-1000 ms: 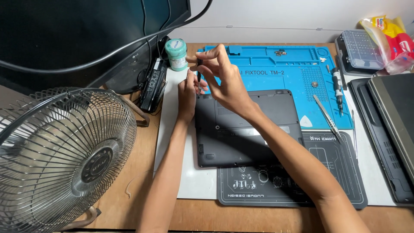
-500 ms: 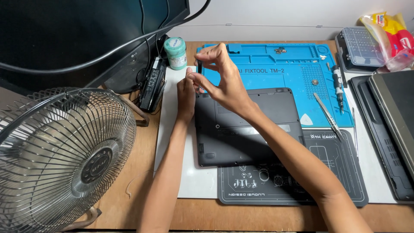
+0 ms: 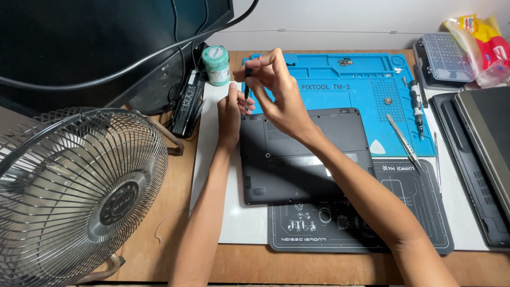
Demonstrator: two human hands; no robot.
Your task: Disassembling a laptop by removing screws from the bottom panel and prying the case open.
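Pinching a thin black screwdriver (image 3: 247,90) upright, the right hand (image 3: 276,90) stays at the laptop's (image 3: 303,154) far-left corner; the left hand (image 3: 229,114) steadies its tip, probably unmoved, white board (image 3: 212,159) free leftward.

I see a wire-caged fan (image 3: 74,196) at the counter's (image 3: 175,223) left edge, beneath a dark monitor (image 3: 106,48). A small green-lidded jar (image 3: 217,65) stands behind; tweezers (image 3: 404,142) lie on the blue mat (image 3: 366,90).
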